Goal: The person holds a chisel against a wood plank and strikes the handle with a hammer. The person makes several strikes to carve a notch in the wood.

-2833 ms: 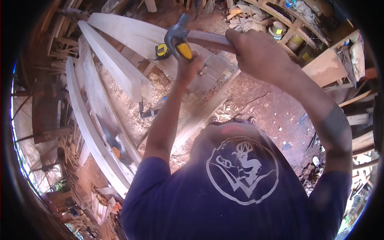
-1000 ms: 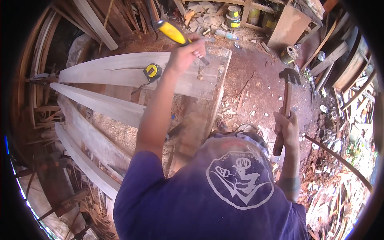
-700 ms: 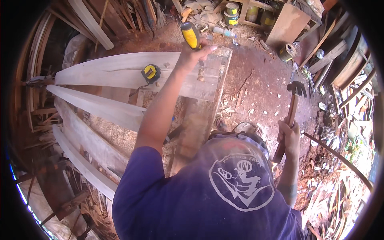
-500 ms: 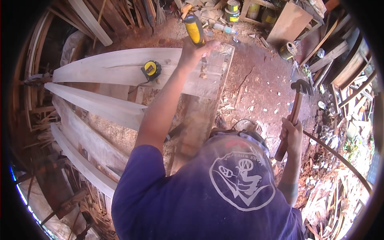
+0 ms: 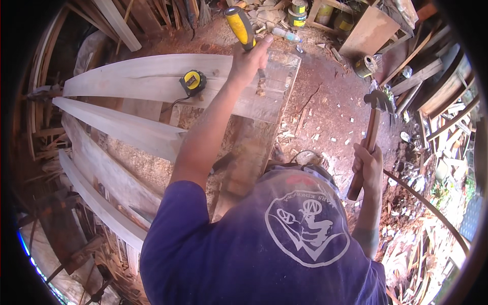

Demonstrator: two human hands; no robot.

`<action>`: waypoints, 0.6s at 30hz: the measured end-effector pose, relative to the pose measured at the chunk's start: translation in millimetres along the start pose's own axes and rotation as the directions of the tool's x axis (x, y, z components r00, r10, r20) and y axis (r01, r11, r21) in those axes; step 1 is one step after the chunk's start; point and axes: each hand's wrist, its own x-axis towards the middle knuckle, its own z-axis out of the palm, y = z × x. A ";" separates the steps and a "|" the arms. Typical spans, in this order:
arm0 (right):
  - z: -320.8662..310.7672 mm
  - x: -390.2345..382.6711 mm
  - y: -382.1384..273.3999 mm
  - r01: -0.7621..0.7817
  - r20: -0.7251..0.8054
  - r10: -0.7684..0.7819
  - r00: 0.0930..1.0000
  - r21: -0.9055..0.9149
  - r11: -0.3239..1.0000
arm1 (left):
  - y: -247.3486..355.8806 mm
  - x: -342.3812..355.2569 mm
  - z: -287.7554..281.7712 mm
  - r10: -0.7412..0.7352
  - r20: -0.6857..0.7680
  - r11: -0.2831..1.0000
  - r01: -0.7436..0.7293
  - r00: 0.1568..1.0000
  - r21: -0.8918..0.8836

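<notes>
1. Since approx half a sec ago: chisel (image 5: pixel 240 26) has tipped a bit more upright, yellow handle now pointing toward top edge of view; right hand (image 5: pixel 368 161) w/ hammer (image 5: pixel 370 133) has barely shifted, stays low at the person's right side.
2. Left hand (image 5: pixel 248 62): fingers curled tight round the chisel's lower handle, thumb up along it. Blade end hidden behind the hand, so can't tell if it touches wood.
3. Chisel sits over the right end of the top plank (image 5: pixel 152 81), near that plank's far right corner, right above a rough chipped-out notch (image 5: pixel 262 91).
4. Right hand: fingers wrapped closed round the wooden hammer handle, approx mid-shaft. Hammer stands nearly upright, metal head up, well apart from the chisel, over dirt floor (image 5: pixel 325 112) strewn w/ wood chips.
5. Yellow-black tape measure (image 5: pixel 192 82) lies on the same plank, left of the left forearm, near but not touching it.
6. More pale planks (image 5: pixel 122 129) fan out below/left of the top one, edges curving toward the rim of the view.
7. Tins (image 5: pixel 297 12) stand at top edge, beyond the plank's end.
</notes>
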 end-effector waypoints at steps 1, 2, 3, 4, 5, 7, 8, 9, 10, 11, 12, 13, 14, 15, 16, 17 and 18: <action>-0.2 0.9 0.0 0.001 0.002 -0.001 1.000 -0.003 1.000 | -1.6 0.9 -0.5 0.001 -0.003 1.000 -0.001 1.000 -0.001; -0.8 2.0 0.6 -0.004 0.014 0.004 1.000 -0.007 1.000 | -4.4 2.9 -1.4 -0.008 0.001 1.000 0.008 1.000 0.004; -1.1 2.8 0.4 -0.008 0.026 0.008 1.000 -0.011 1.000 | -6.2 4.3 -1.7 -0.017 0.005 1.000 0.016 1.000 0.010; -0.8 3.2 0.1 -0.006 0.027 0.006 1.000 -0.013 1.000 | -7.8 4.3 -1.6 -0.015 0.003 1.000 0.015 1.000 0.009; -0.2 3.4 -0.2 -0.003 0.026 0.003 1.000 -0.020 1.000 | -9.3 4.3 -1.5 -0.015 0.006 1.000 0.015 1.000 0.005; 0.8 4.1 -0.5 -0.003 0.023 0.004 1.000 -0.025 1.000 | -10.4 4.5 -1.3 -0.019 0.010 1.000 0.019 1.000 0.000; 1.5 5.1 -1.5 0.002 0.024 -0.001 1.000 -0.029 1.000 | -10.2 4.7 -1.3 -0.022 0.002 1.000 0.022 1.000 -0.009; 1.3 5.5 -2.1 0.007 0.026 -0.007 1.000 -0.033 0.999 | -9.1 4.2 -0.4 -0.025 -0.006 1.000 0.025 1.000 -0.016; 1.0 5.7 -2.4 0.007 0.026 -0.006 1.000 -0.032 0.999 | -8.1 3.8 0.2 -0.025 -0.006 1.000 0.025 1.000 -0.015; 0.6 5.9 -2.8 0.016 0.031 -0.014 0.999 -0.040 0.999 | -7.0 3.3 0.6 -0.024 0.009 1.000 0.024 1.000 -0.007; 0.8 6.5 -4.3 0.024 0.037 -0.022 0.999 -0.050 0.998 | -6.5 3.0 0.3 -0.022 0.023 1.000 0.022 0.999 0.000; 2.0 6.9 -6.5 0.024 0.038 -0.022 0.999 -0.052 0.998 | -7.3 2.6 -0.7 -0.022 0.021 1.000 0.022 1.000 0.000; 4.2 7.2 -9.5 0.044 0.039 -0.041 0.998 -0.090 0.995 | -8.8 2.1 -2.0 0.008 0.061 0.998 -0.012 0.998 0.064; 5.5 8.0 -12.9 0.065 0.039 -0.060 0.997 -0.129 0.989 | -8.5 2.1 -1.8 0.036 0.104 0.991 -0.049 0.994 0.125; 6.0 9.2 -16.2 0.067 0.040 -0.062 0.997 -0.131 0.989 | -7.9 2.0 -0.9 0.038 0.102 0.991 -0.051 0.994 0.124; 6.4 10.5 -19.9 0.101 0.076 -0.089 0.993 -0.166 0.981 | -7.1 1.6 1.0 0.047 0.090 0.987 -0.060 0.995 0.152; 6.6 11.6 -23.3 0.133 0.110 -0.113 0.987 -0.199 0.971 | -6.5 1.3 3.3 0.054 0.080 0.982 -0.067 0.995 0.179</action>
